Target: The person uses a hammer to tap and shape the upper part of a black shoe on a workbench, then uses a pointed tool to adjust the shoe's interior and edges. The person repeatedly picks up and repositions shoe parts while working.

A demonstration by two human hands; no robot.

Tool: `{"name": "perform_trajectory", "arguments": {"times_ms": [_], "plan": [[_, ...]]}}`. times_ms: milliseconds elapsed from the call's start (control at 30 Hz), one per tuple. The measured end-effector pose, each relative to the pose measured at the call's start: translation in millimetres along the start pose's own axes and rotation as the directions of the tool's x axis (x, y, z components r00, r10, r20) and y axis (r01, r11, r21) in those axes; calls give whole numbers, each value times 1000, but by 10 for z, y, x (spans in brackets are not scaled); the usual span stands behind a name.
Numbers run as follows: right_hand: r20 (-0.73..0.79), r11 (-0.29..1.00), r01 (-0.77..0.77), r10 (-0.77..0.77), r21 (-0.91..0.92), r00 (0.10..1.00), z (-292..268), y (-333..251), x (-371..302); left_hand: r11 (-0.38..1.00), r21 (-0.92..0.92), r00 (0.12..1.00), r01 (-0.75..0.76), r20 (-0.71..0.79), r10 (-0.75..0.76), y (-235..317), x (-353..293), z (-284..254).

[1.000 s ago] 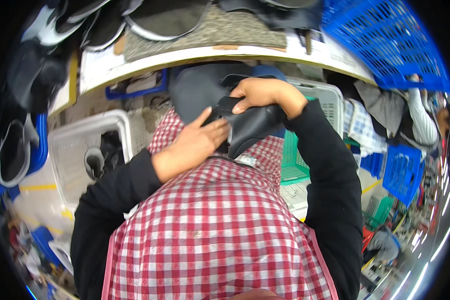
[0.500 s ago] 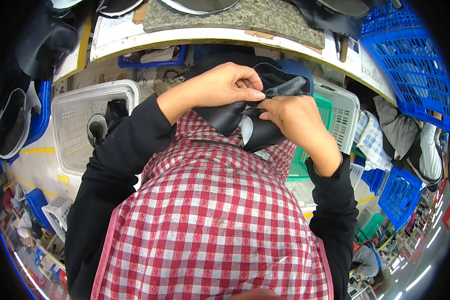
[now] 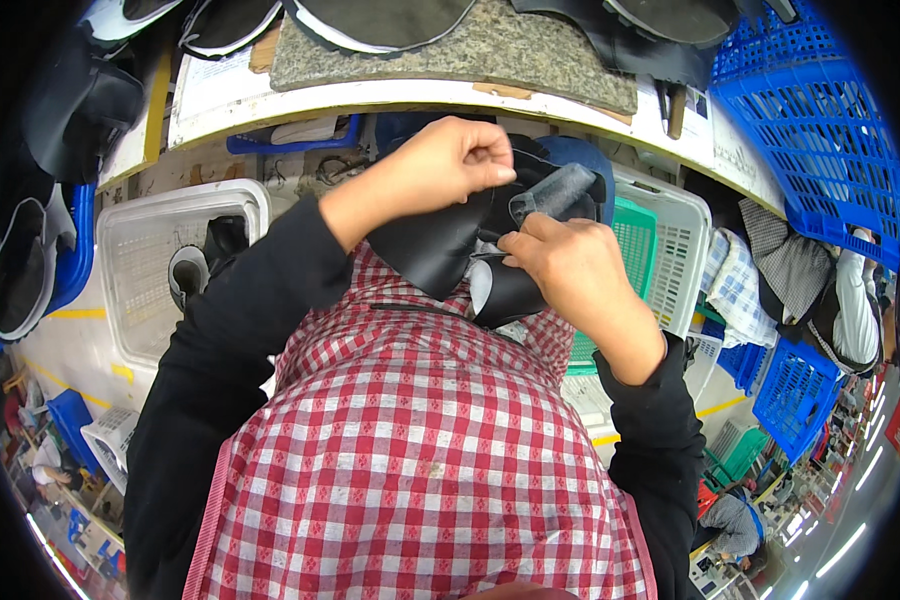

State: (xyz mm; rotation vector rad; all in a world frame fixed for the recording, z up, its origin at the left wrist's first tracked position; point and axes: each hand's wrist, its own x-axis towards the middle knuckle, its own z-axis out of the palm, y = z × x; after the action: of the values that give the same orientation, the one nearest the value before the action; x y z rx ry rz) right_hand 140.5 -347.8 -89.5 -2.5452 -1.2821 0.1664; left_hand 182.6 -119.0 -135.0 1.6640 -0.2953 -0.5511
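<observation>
A black leather piece (image 3: 425, 245), perhaps a shoe upper, lies over my lap with pale lining showing at its lower edge. My right hand (image 3: 567, 258) pinches it near the middle, where two flaps meet. Up and to the left, my left hand (image 3: 460, 160) is closed in a pinch, thumb against forefinger, above the leather. Whatever it pinches, if anything, is too small to make out. A translucent greyish strip (image 3: 555, 192) sticks up behind my right hand, against more black material.
Ahead runs a white worktable (image 3: 410, 97) carrying a stone slab (image 3: 450, 62) and black leather uppers. A white crate (image 3: 110, 270) stands left, a green basket (image 3: 630, 250) right. Blue baskets (image 3: 810, 120) hang over the right side. A person's sleeve (image 3: 857, 305) shows far right.
My hands, close together before, have come apart. The left has drawn up and to the left, still pinched, while the right stays on the leather. More of the greyish strip shows.
</observation>
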Motion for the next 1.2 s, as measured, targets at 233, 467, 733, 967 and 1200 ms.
{"name": "perform_trajectory", "arguments": {"times_ms": [233, 467, 733, 967, 1200], "plan": [[-13, 999, 37, -38, -19, 999, -10, 6, 7, 844, 335, 907, -419, 105, 409, 20, -256, 239], [8, 1000, -23, 23, 17, 1000, -56, -62, 78, 847, 351, 917, -398, 143, 372, -103, -198, 98], [-34, 998, -12, 14, 64, 999, -61, -53, 41, 908, 113, 903, -404, 206, 377, -336, -262, -93], [-5, 997, -13, 13, 79, 1000, -27, 14, 23, 973, -228, 995, -37, -103, 14, -354, -433, 9], [-104, 995, -24, 14, -98, 994, -3, -218, 60, 931, 285, 972, -227, 0, 237, -365, -158, 320]]}}
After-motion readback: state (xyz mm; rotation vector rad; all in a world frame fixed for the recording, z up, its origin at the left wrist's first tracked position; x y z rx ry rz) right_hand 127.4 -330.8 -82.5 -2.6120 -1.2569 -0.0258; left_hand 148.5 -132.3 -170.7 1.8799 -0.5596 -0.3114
